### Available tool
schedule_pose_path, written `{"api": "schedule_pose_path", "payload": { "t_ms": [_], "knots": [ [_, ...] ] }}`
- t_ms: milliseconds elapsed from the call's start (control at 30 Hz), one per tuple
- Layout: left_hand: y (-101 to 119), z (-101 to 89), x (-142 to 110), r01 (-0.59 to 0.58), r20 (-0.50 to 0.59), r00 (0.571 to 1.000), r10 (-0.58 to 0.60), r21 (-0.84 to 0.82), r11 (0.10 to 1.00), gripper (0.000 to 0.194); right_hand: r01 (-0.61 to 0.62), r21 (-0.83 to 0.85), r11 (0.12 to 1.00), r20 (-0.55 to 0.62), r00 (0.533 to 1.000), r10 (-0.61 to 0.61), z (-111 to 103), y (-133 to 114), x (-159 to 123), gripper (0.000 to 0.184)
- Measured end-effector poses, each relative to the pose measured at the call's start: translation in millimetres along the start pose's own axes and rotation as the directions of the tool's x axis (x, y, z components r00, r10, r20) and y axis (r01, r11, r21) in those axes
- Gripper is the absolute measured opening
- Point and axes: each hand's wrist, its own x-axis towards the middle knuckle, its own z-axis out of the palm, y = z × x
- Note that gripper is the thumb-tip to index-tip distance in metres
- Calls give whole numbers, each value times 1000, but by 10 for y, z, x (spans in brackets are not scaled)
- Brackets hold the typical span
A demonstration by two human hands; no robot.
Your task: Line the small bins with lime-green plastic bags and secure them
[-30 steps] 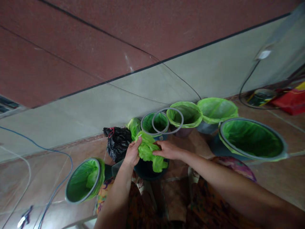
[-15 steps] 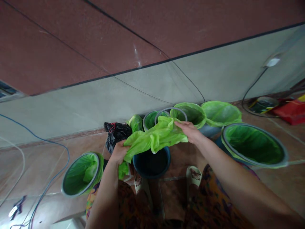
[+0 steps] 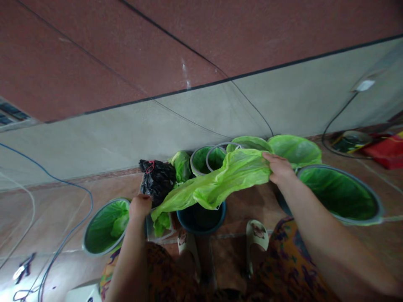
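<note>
A light green plastic bag, crumpled and partly spread, stretches through the air in front of me. My right hand pinches its right end. My left hand is closed beside the bag's left end; whether its fingers still grip the plastic is unclear. Below the bag stands a dark blue bucket, its rim partly covered. To its left, a pale tray holds more green plastic. Behind my left hand lies a black plastic bag with a red tie.
Bins lined with green bags stand around me: one bin at left, a large bin at right, and several along the wall, including a pale green one. A blue cable crosses the left floor. A red object lies far right.
My hands have moved apart, the right one rightward and the left one leftward and slightly down. The green bag is stretched out longer between them.
</note>
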Motion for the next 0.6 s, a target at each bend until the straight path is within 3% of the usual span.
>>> {"api": "schedule_pose_path", "payload": {
  "t_ms": [100,167,233,300,367,433,500,567,600],
  "knots": [
    [91,20,-51,23,-46,999,-19,87,996,28,-114,36,993,-67,991,116,96,-18,-87,9],
    [236,141,-145,-101,-39,994,98,-58,993,35,-146,17,989,86,986,144,196,8,-215,18],
    [427,331,-275,-265,5,959,282,-328,907,43,-183,-41,982,338,922,186,310,75,-384,27],
    [633,524,-415,-313,77,900,429,-571,759,49,-198,-123,972,587,775,232,420,161,-569,35],
    [825,654,-540,-302,127,841,525,-697,651,51,-174,-183,968,767,590,251,511,235,-744,43],
    [983,696,-636,-340,126,774,621,-745,574,56,-128,-222,967,881,399,255,576,276,-883,49],
    [1095,676,-701,-430,117,673,731,-742,514,64,-81,-248,965,933,247,261,614,283,-961,51],
    [1158,644,-738,-508,146,582,800,-702,499,62,-57,-252,966,947,190,258,629,273,-960,51],
    [1171,635,-747,-537,169,568,806,-666,518,56,-55,-246,968,946,205,252,627,268,-929,50]
  ]
}}
